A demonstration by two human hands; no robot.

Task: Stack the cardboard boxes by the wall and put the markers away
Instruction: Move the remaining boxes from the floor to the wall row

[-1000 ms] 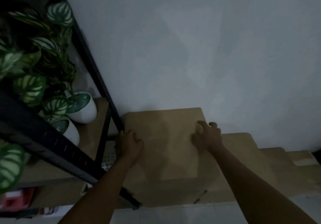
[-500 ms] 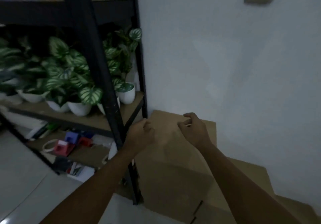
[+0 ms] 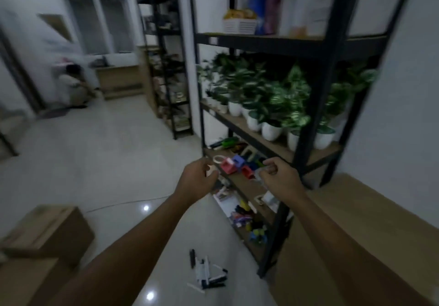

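Observation:
Several black and white markers (image 3: 207,275) lie loose on the tiled floor near the foot of the black shelf rack (image 3: 311,106). A cardboard box (image 3: 361,213) stands by the white wall at the right, below my right arm. Two more cardboard boxes (image 3: 47,232) sit on the floor at the lower left. My left hand (image 3: 198,181) and my right hand (image 3: 279,178) hang in the air in front of the rack, fingers loosely curled, holding nothing.
The rack carries potted plants (image 3: 273,106) in white pots, red and blue small items (image 3: 234,164) on a lower shelf, and a white basket (image 3: 240,25) above. A cable (image 3: 123,202) crosses the floor. A person crouches (image 3: 73,85) far left by a cabinet.
My view has swung left from the wall and box to the room and rack. Both hands have lifted off the box top and now hang free.

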